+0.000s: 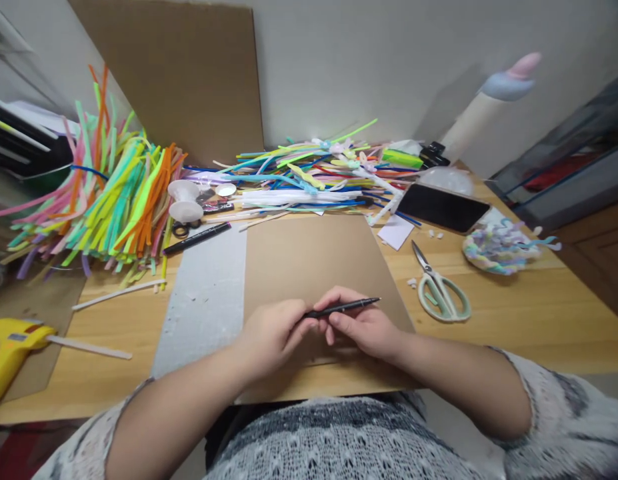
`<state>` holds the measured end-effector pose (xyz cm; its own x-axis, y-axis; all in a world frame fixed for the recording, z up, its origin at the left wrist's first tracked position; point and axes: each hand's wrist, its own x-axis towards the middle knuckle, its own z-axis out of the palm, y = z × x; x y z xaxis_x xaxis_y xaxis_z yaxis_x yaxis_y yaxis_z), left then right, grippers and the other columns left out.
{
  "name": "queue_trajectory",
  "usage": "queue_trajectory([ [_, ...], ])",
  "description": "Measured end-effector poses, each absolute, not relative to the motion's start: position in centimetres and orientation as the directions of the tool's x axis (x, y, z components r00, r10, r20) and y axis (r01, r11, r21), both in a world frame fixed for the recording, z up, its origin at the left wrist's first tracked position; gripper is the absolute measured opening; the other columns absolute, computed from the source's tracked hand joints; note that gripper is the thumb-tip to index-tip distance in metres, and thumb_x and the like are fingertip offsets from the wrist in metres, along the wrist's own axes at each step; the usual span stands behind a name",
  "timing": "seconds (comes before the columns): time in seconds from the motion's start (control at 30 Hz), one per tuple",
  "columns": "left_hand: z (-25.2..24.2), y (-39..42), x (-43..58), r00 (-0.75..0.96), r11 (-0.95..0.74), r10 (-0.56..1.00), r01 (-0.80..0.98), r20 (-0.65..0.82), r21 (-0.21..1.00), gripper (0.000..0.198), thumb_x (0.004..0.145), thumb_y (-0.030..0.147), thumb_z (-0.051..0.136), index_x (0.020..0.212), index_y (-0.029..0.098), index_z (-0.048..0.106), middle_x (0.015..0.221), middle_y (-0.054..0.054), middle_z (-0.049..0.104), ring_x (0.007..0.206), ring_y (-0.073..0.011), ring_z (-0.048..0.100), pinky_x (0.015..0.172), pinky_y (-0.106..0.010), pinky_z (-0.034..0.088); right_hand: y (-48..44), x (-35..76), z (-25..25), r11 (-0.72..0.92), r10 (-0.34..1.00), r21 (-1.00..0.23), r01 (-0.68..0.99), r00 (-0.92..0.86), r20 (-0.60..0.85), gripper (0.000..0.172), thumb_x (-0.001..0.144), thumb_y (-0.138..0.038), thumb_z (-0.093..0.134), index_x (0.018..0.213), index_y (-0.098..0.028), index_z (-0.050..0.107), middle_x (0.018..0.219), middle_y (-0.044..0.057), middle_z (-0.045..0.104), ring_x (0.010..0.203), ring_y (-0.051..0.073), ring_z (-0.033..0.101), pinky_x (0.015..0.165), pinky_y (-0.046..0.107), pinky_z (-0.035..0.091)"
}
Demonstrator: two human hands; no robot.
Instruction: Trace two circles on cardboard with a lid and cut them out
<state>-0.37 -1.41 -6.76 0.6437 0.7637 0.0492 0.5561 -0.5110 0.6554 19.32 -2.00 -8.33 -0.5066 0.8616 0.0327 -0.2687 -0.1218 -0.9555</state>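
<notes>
A slim black pen (346, 307) lies across both my hands, its thin tip pointing right and slightly up. My left hand (279, 327) is closed around the pen's rear end. My right hand (361, 327) pinches the pen's middle between the thumb and fingers. Both hands are just above the near part of a brown cardboard sheet (313, 260). A grey board (203, 293) shows along the sheet's left side. Scissors (443, 290) with pale green handles lie to the right of my right hand.
A large bundle of colourful pipe cleaners (133, 200) stands at left, with more loose pipe cleaners (309, 173) along the back. A yellow glue gun (13, 347) lies near left. At right are a phone (443, 207) and a fuzzy pastel piece (503, 250). A black marker (197, 239) lies left of centre.
</notes>
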Motion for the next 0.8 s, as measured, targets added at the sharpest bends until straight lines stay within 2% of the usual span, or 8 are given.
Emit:
queue_trajectory([
  [0.1, -6.8, -1.5, -0.3, 0.692, -0.563, 0.72, 0.541, 0.049, 0.625, 0.025, 0.094, 0.034, 0.038, 0.083, 0.019, 0.054, 0.072, -0.002, 0.058, 0.062, -0.0148, 0.053, 0.055, -0.028, 0.037, -2.0, 19.3, -8.4, -0.153, 0.842, -0.958, -0.242, -0.539, 0.002, 0.014, 0.085, -0.032, 0.058, 0.091, -0.019, 0.056, 0.069, -0.002, 0.06, 0.053, 0.007, 0.058, 0.05, 0.019, 0.044],
  [0.2, -6.5, -1.4, -0.4, 0.687, -0.56, 0.723, 0.526, 0.067, 0.64, 0.02, 0.092, 0.035, 0.043, 0.097, 0.019, 0.054, 0.078, -0.003, 0.059, 0.07, -0.0172, 0.054, 0.062, -0.03, 0.04, -1.9, 19.6, -8.3, -0.148, 0.851, -0.964, -0.22, -0.525, -0.011, 0.016, 0.084, -0.034, 0.059, 0.088, -0.019, 0.056, 0.067, -0.002, 0.061, 0.05, 0.007, 0.057, 0.048, 0.02, 0.045],
  [0.3, -6.0, -0.9, -0.7, 0.608, -0.521, 0.783, 0.533, 0.126, 0.666, 0.022, 0.091, 0.03, 0.046, 0.108, 0.018, 0.051, 0.087, -0.005, 0.058, 0.082, -0.0188, 0.053, 0.073, -0.034, 0.042, -1.3, 20.3, -8.1, -0.109, 0.916, -0.971, -0.212, -0.402, -0.015, 0.02, 0.084, -0.038, 0.058, 0.083, -0.018, 0.057, 0.06, -0.003, 0.058, 0.046, 0.007, 0.053, 0.044, 0.02, 0.043],
  [0.43, -5.7, 0.1, -1.5, 0.502, -0.459, 0.853, 0.592, 0.142, 0.663, 0.011, 0.09, 0.022, 0.046, 0.094, 0.018, 0.055, 0.087, -0.005, 0.058, 0.085, -0.0181, 0.054, 0.077, -0.034, 0.042, -0.1, 21.4, -7.9, -0.017, 0.99, -0.96, -0.278, -0.139, 0.023, 0.03, 0.084, -0.046, 0.056, 0.071, -0.019, 0.054, 0.053, -0.005, 0.046, 0.042, 0.007, 0.042, 0.038, 0.017, 0.036],
  [0.53, -5.6, 0.9, -2.3, 0.449, -0.431, 0.88, 0.627, 0.151, 0.649, 0.01, 0.089, 0.02, 0.046, 0.09, 0.019, 0.056, 0.085, -0.004, 0.059, 0.083, -0.0177, 0.054, 0.076, -0.033, 0.043, 1.0, 22.1, -7.7, -0.002, 0.999, -0.939, -0.344, -0.047, 0.015, 0.039, 0.084, -0.051, 0.052, 0.063, -0.019, 0.046, 0.05, -0.006, 0.038, 0.039, 0.006, 0.034, 0.035, 0.017, 0.028],
  [0.63, -5.5, 1.4, -3.0, 0.389, -0.414, 0.902, 0.655, 0.189, 0.632, 0.011, 0.088, 0.022, 0.046, 0.089, 0.019, 0.056, 0.085, -0.004, 0.06, 0.081, -0.0175, 0.055, 0.075, -0.032, 0.043, 1.7, 22.5, -6.9, 0.035, 0.999, -0.933, -0.359, -0.007, 0.04, 0.043, 0.083, -0.053, 0.052, 0.058, -0.019, 0.042, 0.052, -0.004, 0.042, 0.045, 0.009, 0.043, 0.042, 0.021, 0.037],
  [0.7, -5.6, 1.6, -3.2, 0.37, -0.403, 0.909, 0.663, 0.191, 0.631, 0.011, 0.088, 0.023, 0.046, 0.089, 0.018, 0.057, 0.085, -0.004, 0.06, 0.08, -0.0177, 0.055, 0.074, -0.033, 0.043, 2.0, 23.0, -5.8, 0.121, 0.992, -0.949, -0.29, 0.071, 0.105, 0.036, 0.081, -0.05, 0.056, 0.063, -0.019, 0.05, 0.063, -0.001, 0.05, 0.056, 0.012, 0.052, 0.052, 0.025, 0.044],
  [0.8, -5.8, 1.6, -3.2, 0.394, -0.396, 0.906, 0.668, 0.152, 0.63, 0.012, 0.088, 0.023, 0.047, 0.089, 0.019, 0.057, 0.086, -0.004, 0.061, 0.081, -0.0181, 0.056, 0.074, -0.033, 0.044, 2.5, 25.1, -3.3, 0.338, 0.914, -0.94, -0.042, 0.251, 0.318, 0.019, 0.082, -0.039, 0.059, 0.08, -0.021, 0.063, 0.073, 0.0, 0.055, 0.06, 0.012, 0.052, 0.056, 0.026, 0.044],
])
